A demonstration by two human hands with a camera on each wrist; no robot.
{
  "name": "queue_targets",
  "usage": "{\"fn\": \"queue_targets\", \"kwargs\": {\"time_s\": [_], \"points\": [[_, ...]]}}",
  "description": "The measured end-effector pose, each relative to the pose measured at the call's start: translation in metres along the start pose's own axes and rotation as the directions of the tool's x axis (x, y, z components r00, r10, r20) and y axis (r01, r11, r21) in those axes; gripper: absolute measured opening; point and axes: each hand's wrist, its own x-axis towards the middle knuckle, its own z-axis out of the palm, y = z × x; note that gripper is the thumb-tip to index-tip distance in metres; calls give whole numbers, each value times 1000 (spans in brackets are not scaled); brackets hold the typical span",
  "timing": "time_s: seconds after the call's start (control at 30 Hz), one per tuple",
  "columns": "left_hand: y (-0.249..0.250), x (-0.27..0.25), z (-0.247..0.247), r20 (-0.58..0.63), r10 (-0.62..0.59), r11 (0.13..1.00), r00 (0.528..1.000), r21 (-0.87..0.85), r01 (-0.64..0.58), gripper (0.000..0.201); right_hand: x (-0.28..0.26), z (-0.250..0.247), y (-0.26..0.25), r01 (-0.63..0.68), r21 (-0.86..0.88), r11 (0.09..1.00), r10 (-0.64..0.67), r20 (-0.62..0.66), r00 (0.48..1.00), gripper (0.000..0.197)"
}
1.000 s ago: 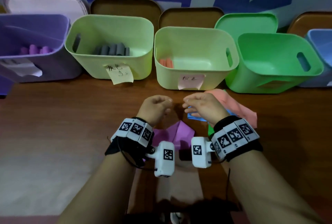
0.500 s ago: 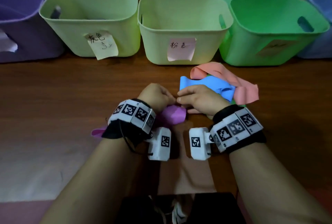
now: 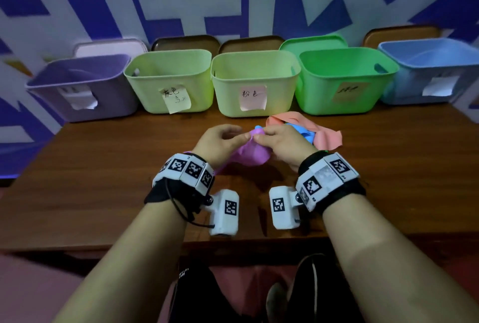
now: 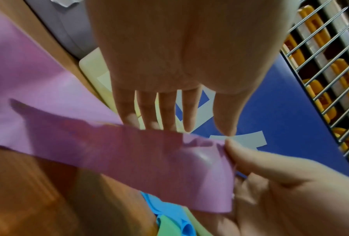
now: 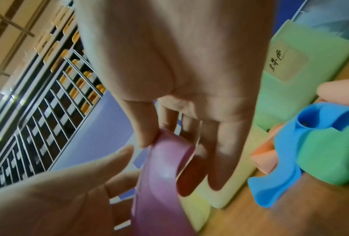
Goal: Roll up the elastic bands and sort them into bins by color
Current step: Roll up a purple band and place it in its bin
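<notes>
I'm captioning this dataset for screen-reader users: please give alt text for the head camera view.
Both hands, left hand and right hand, pinch a purple elastic band above a wooden table. Behind stand five bins: purple bin, two yellow-green, green, blue. Pink band and blue band lie beside the right hand.

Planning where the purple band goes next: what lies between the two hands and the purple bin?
In the head view, only bare wooden table lies between the left hand, the right hand, both holding the purple band, and the purple bin.
</notes>
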Motion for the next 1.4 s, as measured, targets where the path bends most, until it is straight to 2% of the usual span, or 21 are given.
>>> {"fn": "queue_targets", "kwargs": {"time_s": [0.07,0.17,0.27,0.37,0.47,0.63,0.8,0.93,1.03,1.1,1.17,1.27,1.4], "points": [[11,-10,-1,20,27,998,999,-48,-26,30,-11,-2,-11,49,115,992,-50,5,999,23],[28,-26,-6,76,63,997,995,-38,-60,8,-29,-7,-27,97,261,961,-99,-3,995,22],[41,-39,-9,90,96,995,991,-47,-92,12,-44,-12,-38,136,281,950,-129,-42,991,21],[51,-52,-8,137,98,974,986,-215,-67,14,-56,-18,-47,191,269,944,-166,-114,980,15],[58,-63,-9,152,84,955,985,-294,-36,14,-66,-31,-50,216,313,925,-155,-209,965,19],[72,-83,0,134,107,956,985,-287,-65,19,-88,-41,-59,196,466,863,-99,-225,969,19],[82,-98,11,188,154,971,970,-208,-114,3,-108,-44,-70,215,538,815,-117,-211,970,19],[84,-100,14,131,172,979,976,-135,-155,21,-118,-50,-72,249,520,817,-135,-249,959,16],[88,-97,16,34,159,950,987,-278,-144,28,-125,-51,-71,269,498,824,-168,-239,956,11],[91,-94,16,-12,143,927,990,-350,-138,26,-126,-51,-67,287,408,867,-206,-231,951,15],[95,-93,15,-2,140,908,990,-399,-129,20,-126,-51,-63,314,281,907,-254,-230,940,19],[96,-86,15,29,133,902,991,-418,-109,17,-121,-51,-59,351,154,924,-305,-258,917,20],[95,-76,18,-31,96,910,995,-403,-101,10,-106,-50,-57,367,82,927,-322,-333,887,17]]}}
